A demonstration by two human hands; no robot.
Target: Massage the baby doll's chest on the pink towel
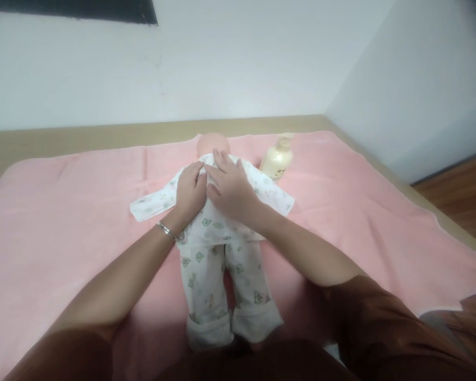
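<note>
A baby doll (pixel 213 144) lies stretched out with its bald head away from me and its face not showing. It wears a white long-sleeved top (pixel 210 225) with small green prints and matching trousers (pixel 206 275) with turned-up cuffs. My left hand (pixel 191 191) rests on the left side of the top near the neck, fingers laid flat. Beside it my right hand (pixel 233 189) lies on the upper middle of the top with its fingers spread. The two hands almost touch at the fingertips. Neither one grips anything that I can see.
Right of the doll's head, a cream pump bottle (pixel 278 157) leans on the pink towel (pixel 333 211). The towel covers most of a tan surface (pixel 262 123) that meets a white wall (pixel 238 63). Brown wood floor (pixel 460 198) shows at the right.
</note>
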